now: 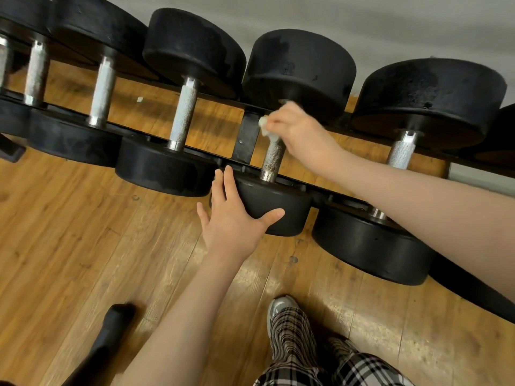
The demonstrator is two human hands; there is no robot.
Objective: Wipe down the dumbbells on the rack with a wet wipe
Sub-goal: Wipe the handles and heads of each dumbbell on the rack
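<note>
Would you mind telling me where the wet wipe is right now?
In the head view, the wet wipe is right of centre, held in the right hand against the upper part of the dumbbell handle whose near head the left hand steadies.

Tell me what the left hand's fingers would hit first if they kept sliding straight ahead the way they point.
The left hand rests on the near head of the dumbbell, fingers pointing up toward the rack. Straight on, they would likely meet the rack's front rail first, though depth is unclear.

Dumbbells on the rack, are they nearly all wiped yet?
Can't tell which are finished. The right hand holds the wet wipe on one dumbbell's handle; the left hand steadies its near head. The neighbouring dumbbell sits untouched.
</note>
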